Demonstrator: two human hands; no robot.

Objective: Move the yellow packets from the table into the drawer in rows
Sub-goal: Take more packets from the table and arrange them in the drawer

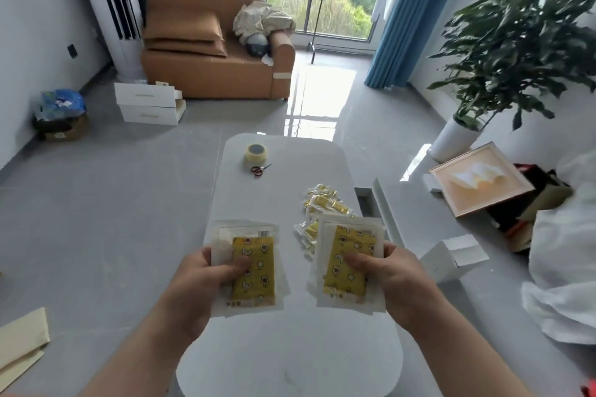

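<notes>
1. The fingers of my left hand (203, 280) pinch the left stack (254, 280), a few yellow packets in clear wrap. My thumb presses on the printed face, and the other fingers are behind it, mostly hidden.
2. The fingers of my right hand (392, 274) pinch the right stack (345, 271) the same way, with the thumb on the front and the rest curled round its right edge.
3. I hold both stacks over the tabletop (290, 348), side by side and apart.
4. Just beyond my right fingers, a loose pile (324, 205) of yellow packets lies on the tabletop, its near part hidden by the right stack.
5. Past my right fingers and to the right of that pile, the drawer (385, 213) stands pulled out beside the tabletop's edge. I cannot tell what is in it.
6. Well ahead of my left fingers sits a tape roll (255, 154), with small scissors (260, 168) just beside it.
</notes>
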